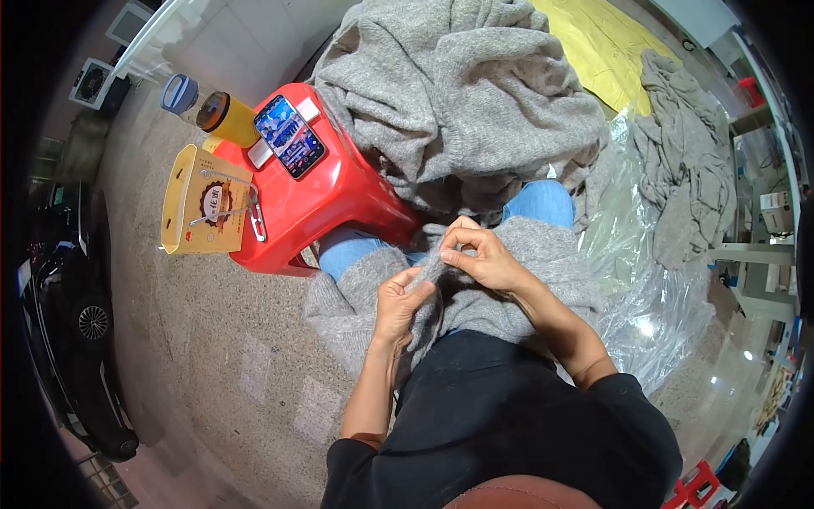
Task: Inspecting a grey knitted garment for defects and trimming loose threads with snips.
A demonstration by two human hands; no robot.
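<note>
A grey knitted garment (543,254) lies across my lap and over my thighs. Its edge is pinched up between my two hands. My left hand (398,307) grips the knit with thumb and fingers. Slightly farther off and to the right, my right hand (479,256) pinches a narrow bit of the same fabric. Whether any small tool or thread is between the fingers cannot be made out. A large heap of grey knitwear (475,93) rises just beyond my knees.
Left of my knees, a red plastic stool (339,199) bears a phone (290,137), a bottle (227,117), a cardboard box (199,208) and small metal scissors (257,216). On the right lie clear plastic sheeting (632,314), more grey knitwear (685,161) and a yellow sheet (598,47). A black car (76,322) stands far left.
</note>
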